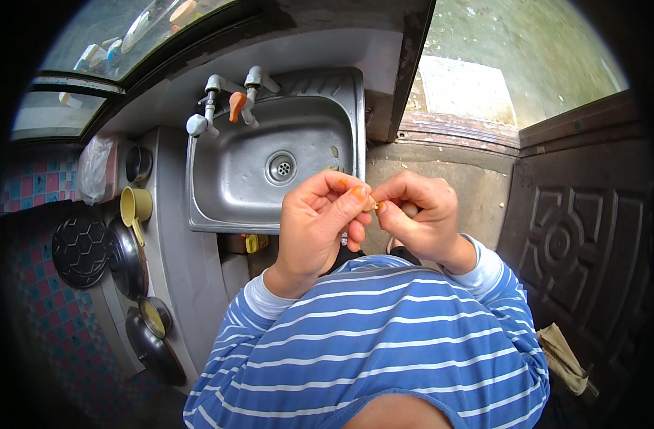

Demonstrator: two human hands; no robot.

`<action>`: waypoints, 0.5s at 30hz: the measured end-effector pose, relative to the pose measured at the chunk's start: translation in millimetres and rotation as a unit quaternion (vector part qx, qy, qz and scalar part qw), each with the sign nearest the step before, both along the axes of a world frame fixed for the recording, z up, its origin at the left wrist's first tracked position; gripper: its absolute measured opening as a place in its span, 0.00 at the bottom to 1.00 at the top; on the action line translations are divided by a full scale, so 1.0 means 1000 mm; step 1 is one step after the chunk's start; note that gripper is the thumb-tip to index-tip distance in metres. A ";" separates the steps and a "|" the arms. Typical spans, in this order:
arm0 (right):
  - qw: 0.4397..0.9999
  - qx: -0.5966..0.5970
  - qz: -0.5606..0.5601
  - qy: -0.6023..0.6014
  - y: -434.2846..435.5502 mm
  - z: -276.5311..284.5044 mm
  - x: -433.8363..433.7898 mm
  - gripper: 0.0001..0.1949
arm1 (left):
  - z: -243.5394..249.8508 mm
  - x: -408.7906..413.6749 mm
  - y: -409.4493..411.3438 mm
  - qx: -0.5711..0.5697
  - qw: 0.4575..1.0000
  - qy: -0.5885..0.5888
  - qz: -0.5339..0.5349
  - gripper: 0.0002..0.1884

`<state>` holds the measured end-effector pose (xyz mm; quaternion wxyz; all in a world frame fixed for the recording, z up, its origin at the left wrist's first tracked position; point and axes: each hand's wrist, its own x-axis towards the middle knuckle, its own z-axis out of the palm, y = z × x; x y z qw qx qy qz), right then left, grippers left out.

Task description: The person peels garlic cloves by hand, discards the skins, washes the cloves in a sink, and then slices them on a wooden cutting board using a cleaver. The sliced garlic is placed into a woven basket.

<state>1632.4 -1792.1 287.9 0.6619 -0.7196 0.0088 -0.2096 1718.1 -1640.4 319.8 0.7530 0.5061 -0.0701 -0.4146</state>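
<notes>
In front of my chest, my left hand [321, 220] pinches a small pale piece [371, 204] between thumb and fingertips. Too little of it shows to tell what it is. From the other side, the thumb and forefinger of my right hand [421, 214] close on the same piece, so the fingertips of both hands meet. Orange colour marks the thumbnails. A rounded tan shape [410, 209] shows within the curled right fingers; whether it is an object or a fingertip I cannot tell. Just beyond my hands lies a stainless steel sink [230, 177], with small pale scraps on its right side.
Two white taps, one with an orange handle [237, 106], reach over the sink. A yellow dipper [136, 208], dark pot lids [153, 348] and a small pan [139, 163] line the left ledge. At right stands a dark panelled door [568, 241] beside a doorway.
</notes>
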 end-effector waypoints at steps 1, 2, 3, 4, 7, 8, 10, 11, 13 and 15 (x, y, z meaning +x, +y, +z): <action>0.999 0.030 0.027 0.020 -0.003 0.001 0.000 0.04 | 0.000 0.002 0.000 -0.004 1.000 -0.012 0.005 0.06; 0.999 0.034 0.038 0.020 -0.004 0.003 0.002 0.04 | 0.000 0.003 0.000 -0.008 1.000 -0.024 0.009 0.06; 0.998 0.040 0.048 0.021 -0.005 0.006 0.002 0.04 | -0.001 0.004 0.001 -0.010 0.999 -0.033 0.013 0.06; 0.997 0.046 0.059 0.023 -0.006 0.008 0.002 0.03 | 0.000 0.004 0.001 0.000 0.999 -0.046 0.011 0.06; 0.992 0.070 0.097 0.049 -0.012 0.012 0.003 0.04 | 0.001 0.004 0.002 0.022 0.996 -0.088 0.004 0.05; 0.992 0.059 0.103 0.048 -0.013 0.014 0.003 0.03 | 0.000 0.003 0.002 0.023 0.994 -0.103 0.004 0.05; 0.991 0.039 0.117 0.046 -0.015 0.016 0.004 0.03 | 0.001 0.000 0.002 0.031 0.989 -0.146 0.016 0.04; 0.991 0.024 0.123 0.050 -0.017 0.019 0.003 0.03 | 0.004 -0.003 0.001 0.036 0.984 -0.173 0.028 0.04; 0.989 -0.006 0.134 0.058 -0.019 0.026 0.002 0.03 | 0.006 -0.007 0.001 0.045 0.974 -0.219 0.039 0.03; 0.990 0.044 0.120 0.067 -0.013 0.020 0.002 0.04 | 0.005 -0.008 0.002 0.048 0.965 -0.256 0.034 0.03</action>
